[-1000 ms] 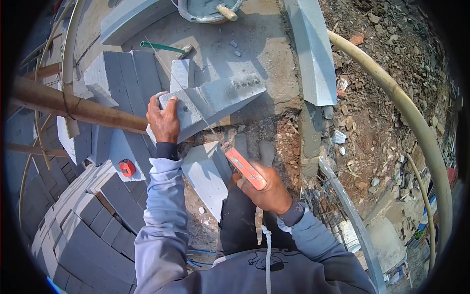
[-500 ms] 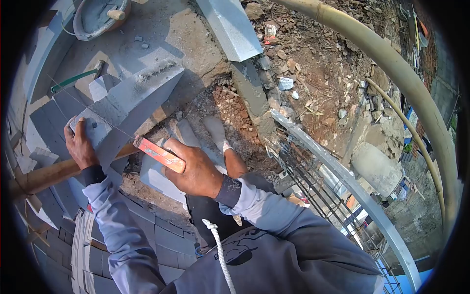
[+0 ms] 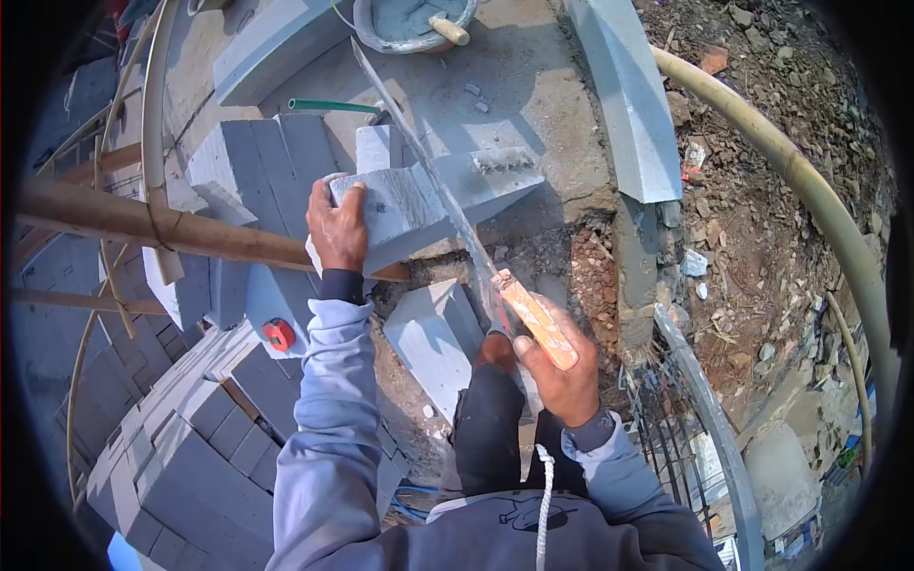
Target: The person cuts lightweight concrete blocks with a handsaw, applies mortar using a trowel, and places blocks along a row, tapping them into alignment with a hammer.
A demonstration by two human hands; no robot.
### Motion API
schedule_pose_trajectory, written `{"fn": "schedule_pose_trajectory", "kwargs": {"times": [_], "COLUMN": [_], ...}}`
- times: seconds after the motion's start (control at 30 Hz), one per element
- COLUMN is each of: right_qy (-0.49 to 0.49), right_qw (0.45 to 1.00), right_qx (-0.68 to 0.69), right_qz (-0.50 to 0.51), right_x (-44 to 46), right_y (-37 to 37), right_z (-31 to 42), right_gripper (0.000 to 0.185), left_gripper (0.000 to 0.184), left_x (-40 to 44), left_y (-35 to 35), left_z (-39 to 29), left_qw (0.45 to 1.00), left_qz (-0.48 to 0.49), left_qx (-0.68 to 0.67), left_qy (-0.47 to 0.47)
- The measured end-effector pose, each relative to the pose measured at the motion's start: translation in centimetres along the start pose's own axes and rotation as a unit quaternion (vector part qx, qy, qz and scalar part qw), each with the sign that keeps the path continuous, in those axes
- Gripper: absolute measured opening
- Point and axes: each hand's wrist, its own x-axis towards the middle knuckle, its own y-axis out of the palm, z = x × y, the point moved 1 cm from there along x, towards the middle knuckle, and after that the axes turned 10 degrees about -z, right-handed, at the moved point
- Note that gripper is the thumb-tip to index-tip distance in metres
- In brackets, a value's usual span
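Note:
My left hand (image 3: 338,226) grips the near left end of a long light-grey block (image 3: 400,202), its fingers wrapped over the edge. In my right hand (image 3: 564,369) is the orange, paint-worn handle of a hand saw (image 3: 419,152). The saw's blade lies across the block, to the right of my left hand, and points up and left. A rough, crumbly patch shows on the block's far right end. Under its left part stands a smaller upright block (image 3: 378,147). A green-handled tool (image 3: 333,106) rests behind it.
A bowl of grey mortar (image 3: 405,24) sits at the top. Stacked grey blocks (image 3: 190,457) and a red tape measure (image 3: 278,334) are at left. A bamboo pole (image 3: 228,238) crosses there; another (image 3: 809,176) curves at right over rubble. Steel bars (image 3: 671,438) stick out near my right arm.
The view swung right and back. Against the block, the saw has shifted to the right, and its blade now shows its broad side. My left hand keeps its hold on the block.

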Motion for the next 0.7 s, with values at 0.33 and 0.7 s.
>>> {"fn": "schedule_pose_trajectory", "kwargs": {"times": [0.33,0.7], "right_qy": [0.096,0.034], "right_qw": [0.993,0.99], "right_qx": [-0.01,-0.093], "right_qz": [0.064,0.104], "right_x": [0.6,-1.4], "right_y": [2.9,0.5], "right_z": [-0.9,0.6], "right_gripper": [0.048,0.046], "left_gripper": [0.032,0.034], "left_x": [-0.5,-0.4], "left_y": [-0.4,-1.2], "left_z": [0.5,1.6], "left_qw": [0.999,1.0], "left_qz": [-0.001,0.006], "left_qx": [0.041,-0.005], "left_qy": [0.009,-0.029]}}
